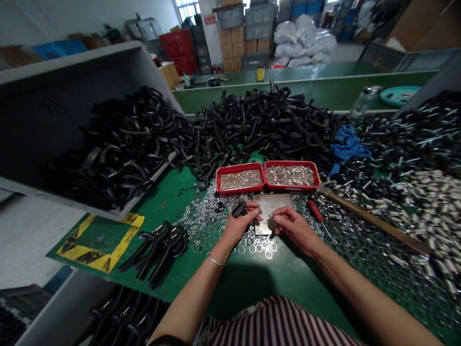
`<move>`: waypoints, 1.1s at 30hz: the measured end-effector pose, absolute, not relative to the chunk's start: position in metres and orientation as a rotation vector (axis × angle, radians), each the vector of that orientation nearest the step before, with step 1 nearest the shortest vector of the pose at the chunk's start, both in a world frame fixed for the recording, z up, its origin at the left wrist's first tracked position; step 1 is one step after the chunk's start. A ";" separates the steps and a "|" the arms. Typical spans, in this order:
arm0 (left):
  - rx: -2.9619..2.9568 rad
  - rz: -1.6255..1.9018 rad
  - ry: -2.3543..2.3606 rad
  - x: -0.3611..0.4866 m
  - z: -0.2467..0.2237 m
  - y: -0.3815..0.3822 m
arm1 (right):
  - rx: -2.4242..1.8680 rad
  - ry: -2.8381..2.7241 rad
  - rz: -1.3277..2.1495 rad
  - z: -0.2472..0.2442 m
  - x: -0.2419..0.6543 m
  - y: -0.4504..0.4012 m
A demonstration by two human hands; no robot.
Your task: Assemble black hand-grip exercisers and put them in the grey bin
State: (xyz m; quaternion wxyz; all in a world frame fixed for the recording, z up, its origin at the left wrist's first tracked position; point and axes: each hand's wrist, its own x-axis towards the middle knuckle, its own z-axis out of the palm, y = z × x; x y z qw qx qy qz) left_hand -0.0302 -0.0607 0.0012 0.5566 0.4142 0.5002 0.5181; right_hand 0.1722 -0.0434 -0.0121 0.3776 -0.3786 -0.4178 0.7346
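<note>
My left hand [240, 222] is closed around a small black part [239, 210], over the left edge of a flat metal plate [265, 204]. At the plate's right side, my right hand [292, 227] pinches a tiny metal piece [272, 216] between thumb and fingertips. Behind the plate sit two red trays, the left one [240, 191] holding tiny metal parts and the right one [292, 187] holding small pins. Loose metal rings [268, 254] lie in front of the plate and beside my left hand.
Black handles [252, 120] are heaped behind the trays and in a tilted grey bin [151, 72]. Several assembled black parts [162, 250] lie at left. Rightward are a hammer [378, 222], a red screwdriver [315, 210], a blue cloth [347, 144] and metal sleeves [435, 197].
</note>
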 end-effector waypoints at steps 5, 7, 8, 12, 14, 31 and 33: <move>1.011 1.169 1.182 -0.020 0.002 -0.067 | -0.932 -1.048 1.872 -0.001 0.171 -0.039; 0.996 1.164 1.168 -0.017 0.002 -0.068 | -0.888 -1.011 1.895 0.002 0.169 -0.039; 0.984 1.162 1.159 -0.015 0.002 -0.068 | -0.878 -1.013 1.905 0.003 0.169 -0.039; 0.945 1.168 1.142 -0.010 0.002 -0.068 | -0.879 -1.034 1.950 0.004 0.169 -0.040; 0.946 1.157 1.124 -0.009 0.002 -0.068 | -0.864 -1.016 1.975 0.003 0.170 -0.039; 1.374 1.072 1.338 -0.039 0.004 -0.064 | -1.104 -1.212 1.815 0.006 0.187 -0.023; 1.516 1.116 1.602 -0.064 0.007 -0.051 | -1.171 -1.473 1.504 0.011 0.194 -0.014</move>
